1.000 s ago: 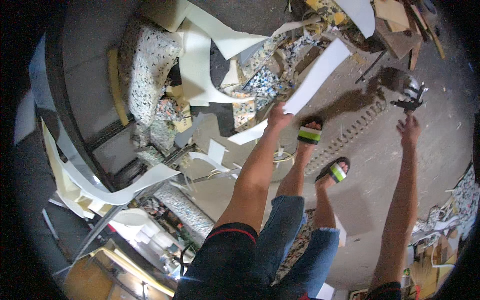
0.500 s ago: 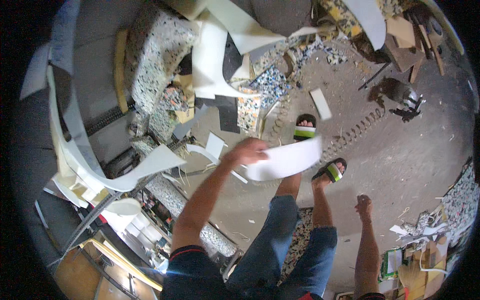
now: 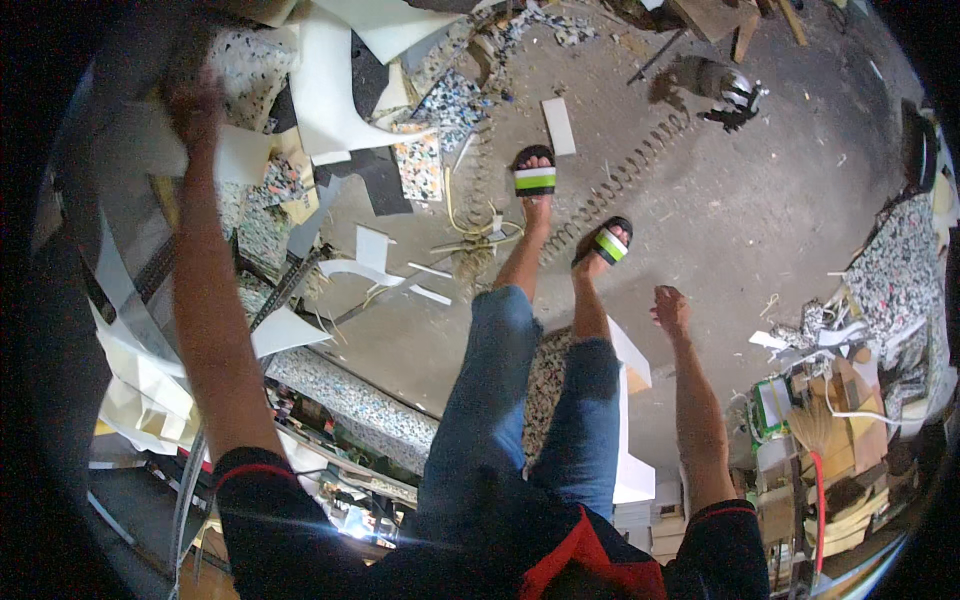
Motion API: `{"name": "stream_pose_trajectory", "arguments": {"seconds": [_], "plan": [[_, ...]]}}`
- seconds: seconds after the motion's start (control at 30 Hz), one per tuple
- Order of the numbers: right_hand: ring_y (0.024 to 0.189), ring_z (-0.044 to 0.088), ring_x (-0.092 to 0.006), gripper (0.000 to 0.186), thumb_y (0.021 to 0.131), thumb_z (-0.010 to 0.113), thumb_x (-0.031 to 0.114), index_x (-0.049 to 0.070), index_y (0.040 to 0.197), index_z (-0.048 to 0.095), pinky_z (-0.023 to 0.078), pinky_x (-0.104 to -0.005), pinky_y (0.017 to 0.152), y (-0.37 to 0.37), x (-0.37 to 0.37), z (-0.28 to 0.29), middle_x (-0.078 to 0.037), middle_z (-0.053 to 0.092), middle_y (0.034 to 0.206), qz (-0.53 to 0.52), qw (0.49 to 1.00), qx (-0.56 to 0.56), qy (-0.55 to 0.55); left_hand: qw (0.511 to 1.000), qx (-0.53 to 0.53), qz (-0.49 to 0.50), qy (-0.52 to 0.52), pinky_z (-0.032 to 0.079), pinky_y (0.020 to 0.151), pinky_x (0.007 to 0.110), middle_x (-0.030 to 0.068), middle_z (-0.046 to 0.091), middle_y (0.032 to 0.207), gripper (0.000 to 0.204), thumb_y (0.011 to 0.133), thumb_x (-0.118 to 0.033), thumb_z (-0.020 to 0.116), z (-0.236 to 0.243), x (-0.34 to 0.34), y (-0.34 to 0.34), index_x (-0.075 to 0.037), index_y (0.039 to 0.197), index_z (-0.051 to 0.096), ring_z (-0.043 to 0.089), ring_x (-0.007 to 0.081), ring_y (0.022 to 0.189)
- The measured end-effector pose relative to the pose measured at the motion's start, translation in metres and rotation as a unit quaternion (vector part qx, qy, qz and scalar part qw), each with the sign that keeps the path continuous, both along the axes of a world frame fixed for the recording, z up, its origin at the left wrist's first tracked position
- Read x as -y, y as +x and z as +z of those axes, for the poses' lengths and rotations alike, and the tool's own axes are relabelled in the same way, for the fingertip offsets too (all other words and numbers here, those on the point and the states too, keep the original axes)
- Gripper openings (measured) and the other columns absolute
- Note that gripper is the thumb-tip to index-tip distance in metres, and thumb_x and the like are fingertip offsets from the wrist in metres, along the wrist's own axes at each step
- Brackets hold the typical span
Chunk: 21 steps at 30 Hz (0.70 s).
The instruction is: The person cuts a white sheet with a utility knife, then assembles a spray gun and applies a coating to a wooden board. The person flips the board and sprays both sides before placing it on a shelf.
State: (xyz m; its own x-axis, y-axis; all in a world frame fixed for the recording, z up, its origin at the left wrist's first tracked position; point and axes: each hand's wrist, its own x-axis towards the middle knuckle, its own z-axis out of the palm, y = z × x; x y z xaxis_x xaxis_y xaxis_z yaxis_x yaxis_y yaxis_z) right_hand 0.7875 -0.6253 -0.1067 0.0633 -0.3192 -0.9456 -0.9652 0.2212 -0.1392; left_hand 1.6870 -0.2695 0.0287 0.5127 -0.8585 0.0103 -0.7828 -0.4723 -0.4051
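My left arm reaches out to the far left. My left hand (image 3: pixel 197 108) is dark and smeared by motion there, so its fingers cannot be read. Just below it is a pale foam sheet piece (image 3: pixel 243 153); whether the hand grips it or only passes it I cannot tell. Behind lies a speckled foam block (image 3: pixel 250 75). Low on the right, my right hand (image 3: pixel 672 310) hangs over the concrete floor, fingers loosely bent and apart, holding nothing.
White foam offcuts (image 3: pixel 325 85) heap at the upper left. A coiled hose (image 3: pixel 640 165) runs across the floor to a dark metal tool (image 3: pixel 725 90). Speckled foam scraps (image 3: pixel 890 260) and a broom (image 3: pixel 815 425) are at the right. A speckled foam roll (image 3: pixel 350 400) lies left of my legs.
My left hand has swung from the middle to the far upper left, where it had held a curved white foam piece before my legs. The view has shifted right; my right hand's fingers have loosened.
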Motion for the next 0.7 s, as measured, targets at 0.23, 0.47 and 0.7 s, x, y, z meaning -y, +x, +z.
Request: {"name": "stream_pose_trajectory", "arguments": {"seconds": [0.23,0.47,0.7], "plan": [[0.066,0.067,-0.0172,0.042,0.094,0.058,0.036,0.001,0.116,0.062,0.053,-0.0308,0.052,-0.035,-0.027,0.071,-0.011,0.067,0.093,-0.118,0.993,0.001,0.019,0.717,-0.656,0.236,-0.001,0.05,0.094,0.041,0.0202,0.06,0.127,0.051,0.089,-0.019,0.064,0.031,0.025,-0.497,-0.006,0.137,0.05,0.063,0.0341,0.107],[0.06,0.064,-0.0179,0.04,0.094,0.061,0.04,0.005,0.115,0.061,0.052,-0.0312,0.047,-0.164,-0.044,0.099,-0.006,0.062,0.082,-0.058,0.994,-0.066,0.063,0.601,-0.519,0.608,0.005,0.055,0.081,0.039,0.0209,0.069,0.108,0.043,0.096,-0.037,0.058,0.219,-0.088,-0.698,-0.002,0.121,0.059,0.07,0.032,0.094],[0.091,0.057,-0.0187,0.051,0.096,0.059,0.045,0.01,0.131,0.049,0.049,-0.0369,0.07,-0.265,-0.037,0.181,-0.007,0.052,0.111,-0.128,0.986,-0.053,0.096,0.615,-0.461,0.639,0.003,0.057,0.075,0.038,0.0165,0.071,0.104,0.035,0.094,-0.024,0.061,0.26,-0.168,-0.738,-0.002,0.121,0.06,0.071,0.0256,0.088]]}}
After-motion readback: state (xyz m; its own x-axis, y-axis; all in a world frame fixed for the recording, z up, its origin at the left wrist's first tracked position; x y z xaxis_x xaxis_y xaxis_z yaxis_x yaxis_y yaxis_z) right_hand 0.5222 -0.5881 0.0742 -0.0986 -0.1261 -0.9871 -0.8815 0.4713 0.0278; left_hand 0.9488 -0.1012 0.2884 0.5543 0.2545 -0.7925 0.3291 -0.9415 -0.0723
